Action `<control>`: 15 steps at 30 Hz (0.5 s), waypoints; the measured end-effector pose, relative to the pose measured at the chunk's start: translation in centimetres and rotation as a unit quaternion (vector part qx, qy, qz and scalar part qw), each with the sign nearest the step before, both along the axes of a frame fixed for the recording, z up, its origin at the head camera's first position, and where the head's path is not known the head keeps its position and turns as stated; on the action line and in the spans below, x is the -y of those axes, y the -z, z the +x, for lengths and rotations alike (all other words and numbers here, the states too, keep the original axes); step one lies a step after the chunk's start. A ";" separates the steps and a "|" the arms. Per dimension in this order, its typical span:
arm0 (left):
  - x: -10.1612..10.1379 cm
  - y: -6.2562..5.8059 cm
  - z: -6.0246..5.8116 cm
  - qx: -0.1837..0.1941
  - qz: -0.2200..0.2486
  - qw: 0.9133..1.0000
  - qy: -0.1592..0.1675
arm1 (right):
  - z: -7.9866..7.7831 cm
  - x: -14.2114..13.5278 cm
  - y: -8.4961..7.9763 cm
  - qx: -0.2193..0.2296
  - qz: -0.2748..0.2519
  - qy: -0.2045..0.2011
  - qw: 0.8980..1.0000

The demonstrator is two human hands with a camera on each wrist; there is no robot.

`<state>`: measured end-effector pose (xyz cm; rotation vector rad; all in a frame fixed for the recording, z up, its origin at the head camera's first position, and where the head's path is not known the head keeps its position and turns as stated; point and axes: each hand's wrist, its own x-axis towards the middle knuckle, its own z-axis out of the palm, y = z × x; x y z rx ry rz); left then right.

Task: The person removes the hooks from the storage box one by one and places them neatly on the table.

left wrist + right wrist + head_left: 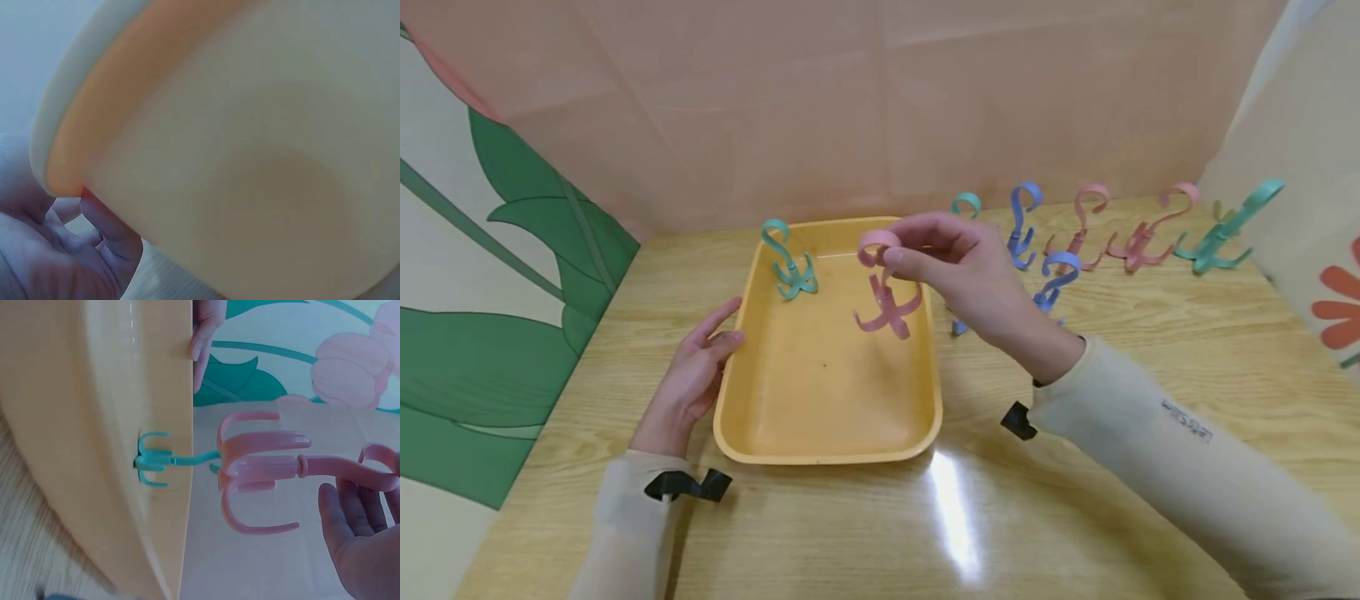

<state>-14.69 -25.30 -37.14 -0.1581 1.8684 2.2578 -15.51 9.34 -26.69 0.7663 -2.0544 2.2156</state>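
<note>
My right hand pinches a pink multi-prong hook by its curved top. The hook hangs with its prongs down, over the right part of a yellow tray. In the right wrist view the pink hook shows its prongs, and the fingers are at its curved end. A green multi-prong hook stands inside the tray near the back left corner. My left hand rests against the tray's left side, its fingers extended. In the left wrist view, those fingers touch the outer wall.
Right of the tray, more hooks stand on the wooden table: blue, pink and green ones. Another blue hook is partly behind my right hand. A pink sheet rises behind the table.
</note>
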 end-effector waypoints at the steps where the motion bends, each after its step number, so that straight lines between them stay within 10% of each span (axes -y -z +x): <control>1: 0.0 0.0 0.0 0.000 0.001 1.000 0.000 | 0.1 -0.4 0.0 0.002 -0.008 -0.002 1.000; 15: 0.1 0.1 0.1 -0.001 0.000 1.000 0.002 | 2.5 -5.4 1.4 -0.011 0.013 0.030 0.999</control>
